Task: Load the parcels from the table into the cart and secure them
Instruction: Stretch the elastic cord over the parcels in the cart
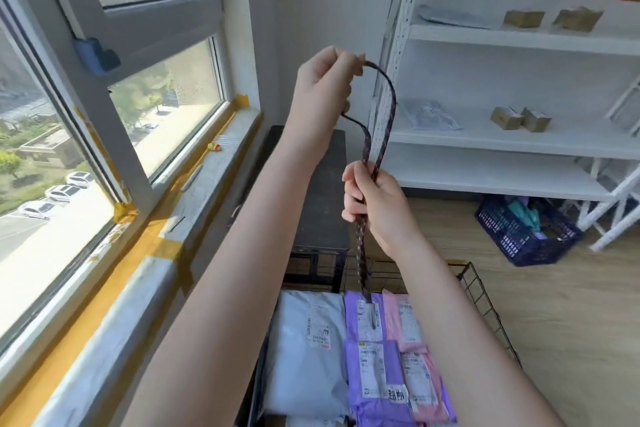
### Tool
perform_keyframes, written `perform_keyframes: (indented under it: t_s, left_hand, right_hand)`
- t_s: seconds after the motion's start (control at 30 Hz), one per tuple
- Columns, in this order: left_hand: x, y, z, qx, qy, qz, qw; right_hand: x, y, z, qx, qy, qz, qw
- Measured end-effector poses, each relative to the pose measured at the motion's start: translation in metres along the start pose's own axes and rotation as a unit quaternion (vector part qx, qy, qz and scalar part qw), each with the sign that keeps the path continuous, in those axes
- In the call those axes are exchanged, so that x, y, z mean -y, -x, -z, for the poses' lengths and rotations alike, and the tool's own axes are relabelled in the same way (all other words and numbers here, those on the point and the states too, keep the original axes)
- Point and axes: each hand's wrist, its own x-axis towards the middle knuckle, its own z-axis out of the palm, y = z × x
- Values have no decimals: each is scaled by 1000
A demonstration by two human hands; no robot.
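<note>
A dark braided strap (389, 104) loops in the air in front of me. My left hand (325, 80) is raised and pinches the top of the loop. Lower down, my right hand (375, 203) grips both strands together, and the strap's end hangs down over the parcels. In the black wire cart (485, 302) below lie a white parcel (304, 343), purple parcels (372, 367) and pink parcels (415, 357), flat and side by side, each with a shipping label.
A dark table (325, 191) stands beyond the cart against the wall. A window and taped sill (194, 184) run along the left. White shelving (519, 135) with small boxes fills the right, with a blue crate (523, 232) on the wooden floor.
</note>
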Motion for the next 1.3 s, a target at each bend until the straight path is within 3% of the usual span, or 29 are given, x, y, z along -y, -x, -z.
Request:
perform_keyframes:
  t_s: [0.1, 0.17, 0.27, 0.33, 0.5, 0.73, 0.93, 1.07, 1.3]
  left_hand:
    - [49, 24, -19, -12, -21, 155, 988]
    - [89, 55, -38, 28, 15, 264, 964]
    - [137, 115, -80, 119, 76, 352, 925]
    - [162, 151, -111, 116, 94, 396, 906]
    - [213, 219, -171, 128, -10, 422, 897]
    - [238, 291, -190, 39, -63, 456, 887]
    - [238, 299, -173, -78, -63, 454, 886]
    - [242, 291, -160, -162, -17, 463, 871]
    - [243, 265, -160, -223, 29, 442, 868]
  right_hand:
    - [-3, 13, 34, -37, -61, -25, 997]
    - [-6, 24, 58, -58, -97, -35, 993]
    - [-10, 42, 98, -78, -134, -41, 987]
    - [-12, 55, 125, -89, -131, -50, 986]
    - [-21, 93, 189, -102, -62, -86, 989]
    - [-45, 140, 270, -29, 205, -115, 971]
    - [-72, 147, 298, 54, 206, -212, 954]
    - [-84, 141, 296, 122, 224, -217, 942]
    - [-100, 126, 285, 125, 188, -213, 951]
